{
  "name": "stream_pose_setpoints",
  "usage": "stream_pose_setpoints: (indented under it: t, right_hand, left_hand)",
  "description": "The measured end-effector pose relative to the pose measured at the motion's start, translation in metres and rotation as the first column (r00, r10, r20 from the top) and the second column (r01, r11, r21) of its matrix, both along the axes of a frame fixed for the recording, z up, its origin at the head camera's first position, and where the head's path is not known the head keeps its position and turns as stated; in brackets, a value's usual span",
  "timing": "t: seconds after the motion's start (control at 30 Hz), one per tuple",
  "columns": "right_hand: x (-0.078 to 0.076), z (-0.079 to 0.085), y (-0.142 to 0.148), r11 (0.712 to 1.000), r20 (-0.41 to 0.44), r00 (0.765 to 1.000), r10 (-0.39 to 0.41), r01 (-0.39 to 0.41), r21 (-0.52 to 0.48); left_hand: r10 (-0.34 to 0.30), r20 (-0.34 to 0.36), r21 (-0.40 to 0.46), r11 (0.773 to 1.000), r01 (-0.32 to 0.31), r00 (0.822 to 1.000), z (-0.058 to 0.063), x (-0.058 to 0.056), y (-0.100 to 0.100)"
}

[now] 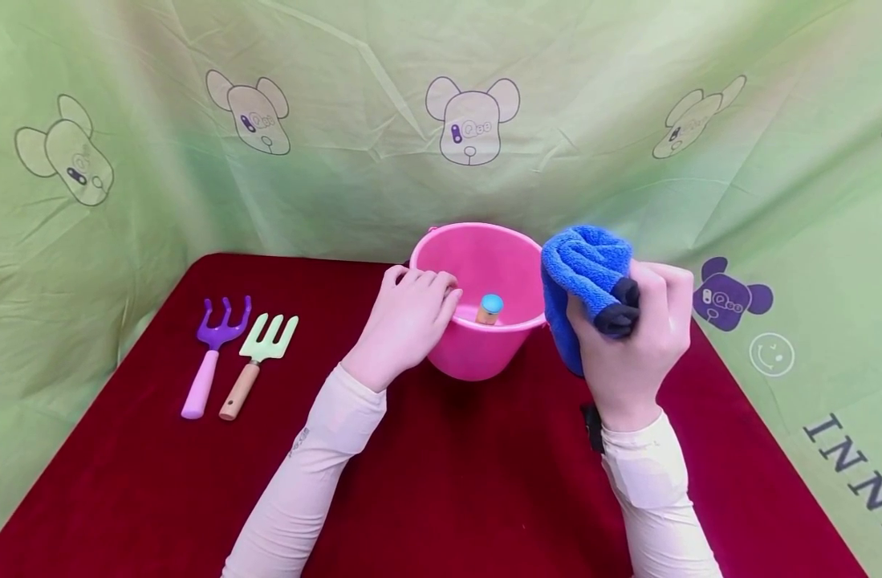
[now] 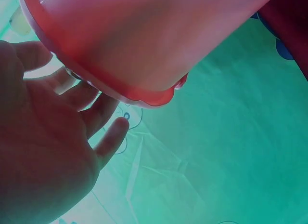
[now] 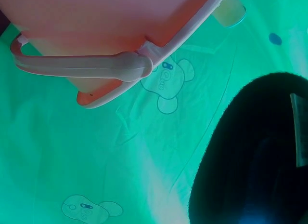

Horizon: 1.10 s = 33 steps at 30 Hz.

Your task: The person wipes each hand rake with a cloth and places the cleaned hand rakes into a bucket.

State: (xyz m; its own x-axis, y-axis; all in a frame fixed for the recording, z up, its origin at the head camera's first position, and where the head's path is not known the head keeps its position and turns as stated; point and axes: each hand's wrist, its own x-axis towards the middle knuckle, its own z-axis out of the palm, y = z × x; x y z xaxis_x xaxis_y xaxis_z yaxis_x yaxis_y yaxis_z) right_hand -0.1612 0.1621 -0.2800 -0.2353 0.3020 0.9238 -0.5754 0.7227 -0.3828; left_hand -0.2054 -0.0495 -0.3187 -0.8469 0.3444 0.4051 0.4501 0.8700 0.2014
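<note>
A pink bucket stands upright on the table, and my left hand grips its near left rim with fingers bent over the edge. In the left wrist view those fingers meet the bucket's rim from below. Inside the bucket a wooden handle with a blue end sticks up; its lower part is hidden. Right of the bucket, my right hand holds a folded blue fluffy towel with black edging, raised beside the rim. The towel looks dark in the right wrist view, near the bucket's handle.
To the left lie a purple hand rake with a pink grip and a pale green garden fork with a wooden grip. A dark red cloth covers the table. Green printed fabric hangs behind and at both sides.
</note>
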Motion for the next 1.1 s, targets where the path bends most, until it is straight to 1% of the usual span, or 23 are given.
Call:
stream_pose_setpoints:
  t: [0.1,0.23,0.43,0.57,0.77,1.1]
  right_hand:
    - [-0.0002,-0.0001,-0.0006,1.000,-0.002,1.000,0.001,-0.001,0.000]
    - [-0.0003,-0.0004,-0.0012,1.000,-0.001,1.000,0.000,0.000,0.004]
    - [-0.0003,-0.0011,-0.0012,1.000,0.006,1.000,-0.002,0.002,0.012]
    - [-0.0001,-0.0018,-0.0010,1.000,0.011,1.000,0.000,0.000,0.015]
    - [-0.0001,-0.0015,-0.0011,1.000,0.013,1.000,0.002,-0.002,0.015]
    - [0.0003,-0.0022,-0.0016,1.000,0.018,1.000,0.007,-0.007,0.019]
  left_hand:
    - [0.003,-0.009,0.012,1.000,-0.003,1.000,0.0008,0.0001,-0.0001]
    - [0.011,-0.047,0.020,1.000,-0.010,0.999,0.0013,0.0002,-0.0001]
    - [0.017,-0.097,-0.028,0.999,-0.020,0.995,0.0022,0.0010,-0.0015]
    - [0.032,-0.107,-0.029,0.999,-0.035,0.994,0.0019,0.0013,-0.0018]
    - [0.075,-0.124,0.007,0.997,-0.075,0.989,0.0020,0.0011,-0.0010]
    - [0.077,-0.116,0.025,0.997,-0.074,0.990,0.0018,0.0014,-0.0003]
